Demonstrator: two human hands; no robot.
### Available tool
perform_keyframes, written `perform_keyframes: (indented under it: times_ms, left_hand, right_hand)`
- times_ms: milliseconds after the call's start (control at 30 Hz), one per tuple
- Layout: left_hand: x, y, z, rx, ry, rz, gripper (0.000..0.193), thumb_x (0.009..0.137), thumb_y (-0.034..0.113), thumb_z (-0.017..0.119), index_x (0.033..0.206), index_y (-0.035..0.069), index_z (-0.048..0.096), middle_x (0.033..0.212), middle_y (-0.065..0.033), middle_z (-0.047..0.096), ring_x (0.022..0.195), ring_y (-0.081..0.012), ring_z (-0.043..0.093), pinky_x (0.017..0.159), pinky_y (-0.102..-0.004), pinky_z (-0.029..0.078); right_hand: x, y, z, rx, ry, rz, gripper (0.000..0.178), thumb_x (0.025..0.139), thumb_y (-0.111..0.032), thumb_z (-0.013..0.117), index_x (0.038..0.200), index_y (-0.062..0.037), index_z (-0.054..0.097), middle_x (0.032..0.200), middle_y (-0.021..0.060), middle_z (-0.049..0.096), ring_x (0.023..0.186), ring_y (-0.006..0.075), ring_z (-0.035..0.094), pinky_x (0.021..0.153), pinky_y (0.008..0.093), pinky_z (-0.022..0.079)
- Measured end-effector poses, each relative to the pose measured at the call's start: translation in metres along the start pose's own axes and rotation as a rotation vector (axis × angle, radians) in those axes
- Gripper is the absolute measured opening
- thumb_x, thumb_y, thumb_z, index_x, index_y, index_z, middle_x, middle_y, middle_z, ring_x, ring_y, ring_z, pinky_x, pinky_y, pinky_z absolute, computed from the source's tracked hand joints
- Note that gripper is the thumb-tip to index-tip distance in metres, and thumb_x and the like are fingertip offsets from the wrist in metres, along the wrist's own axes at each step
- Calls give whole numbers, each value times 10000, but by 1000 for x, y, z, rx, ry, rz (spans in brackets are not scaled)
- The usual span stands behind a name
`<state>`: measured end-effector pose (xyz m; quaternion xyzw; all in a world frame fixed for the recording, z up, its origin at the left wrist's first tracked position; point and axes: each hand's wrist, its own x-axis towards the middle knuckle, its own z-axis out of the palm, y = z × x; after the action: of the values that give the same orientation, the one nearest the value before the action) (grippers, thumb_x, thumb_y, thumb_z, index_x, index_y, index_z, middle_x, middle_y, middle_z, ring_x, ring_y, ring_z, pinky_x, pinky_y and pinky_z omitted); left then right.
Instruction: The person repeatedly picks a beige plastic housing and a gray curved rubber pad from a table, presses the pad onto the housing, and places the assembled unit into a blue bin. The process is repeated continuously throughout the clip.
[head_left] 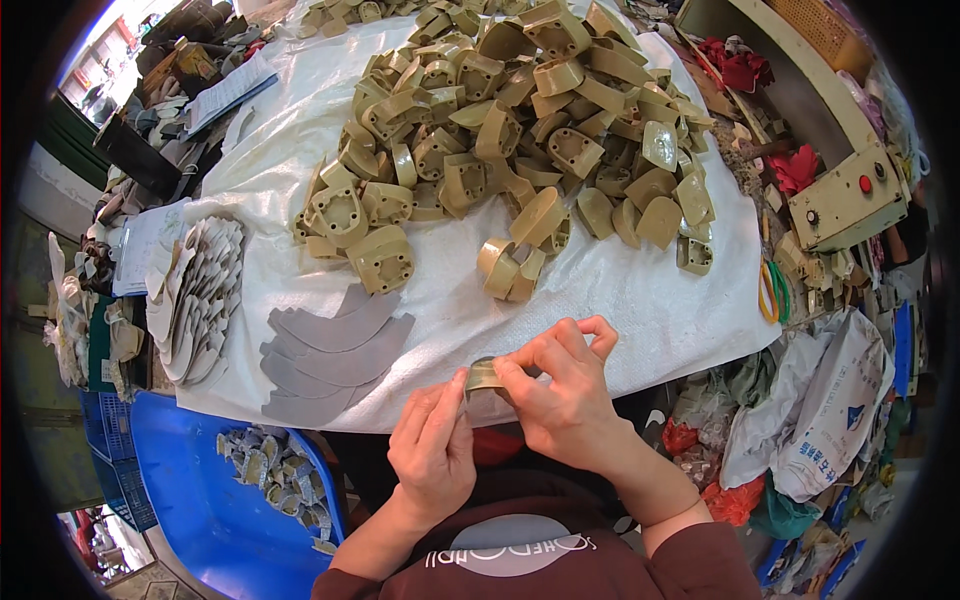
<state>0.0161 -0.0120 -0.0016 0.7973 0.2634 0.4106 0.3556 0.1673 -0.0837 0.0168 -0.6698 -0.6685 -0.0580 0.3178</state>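
Near the table's front edge, a small olive shoe heel [484, 374] is held up between my two hands. My right hand [562, 398] grips its right side between thumb and bent fingers. From the other side my left hand [434, 440] pinches at its left edge, thumb and fingertips pressed together; whether a thin strip lies under them I cannot make out. Beyond my hands, a large heap of glossy olive shoe heels [480, 130] covers the far middle of the white sheet [600, 300]. Grey curved cut pieces [330, 350] lie fanned out and overlapping to the left of my hands.
A stack of pale curved pieces [195, 300] sits at the table's left edge. Below it stands a blue tub [190, 490] with grey-covered heels inside. On the right are a control box [850, 200] with knobs, elastic bands [778, 290] and a white printed sack [830, 400].
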Motion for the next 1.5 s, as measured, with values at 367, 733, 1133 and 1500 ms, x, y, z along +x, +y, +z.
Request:
perform_keyframes:
  times_ms: [367, 733, 1133, 1500]
  left_hand:
    - [12, -16, -2, -176, -63, 158, 195, 688, 69, 787, 809, 38, 636, 633, -45, 494, 573, -182, 430, 498, -260, 353]
    - [10, -22, -10, -99, 60, 334, 320, 551, -23, 783, 829, 102, 687, 725, 8, 518, 703, -197, 507, 600, -303, 396]
    - [8, -1, -18, -306, 9, 220, 291, 593, -3, 776, 810, 150, 658, 907, -41, 515, 856, -257, 511, 723, -351, 454]
    - [0, 0, -13, -409, -150, 223, 197, 820, 67, 696, 905, 84, 518, 966, -130, 563, 838, -283, 630, 712, -389, 551]
  right_hand:
    - [-6, 4, -6, 612, -202, 33, 311, 700, -55, 712, 993, -61, 608, 831, 23, 526, 818, 202, 491, 803, 387, 278]
    - [-1, -1, -1, 417, 44, -62, 324, 733, -144, 737, 1024, -83, 608, 958, 35, 568, 860, 222, 509, 830, 411, 346]
    - [-25, -4, 5, 1500, 129, 875, 579, 826, -108, 726, 1307, -13, 417, 1160, 100, 533, 958, 124, 540, 851, 276, 475]
    - [-29, -2, 3, 910, 90, 689, 144, 929, -89, 581, 1035, 7, 568, 930, 92, 657, 806, 125, 619, 748, 256, 506]
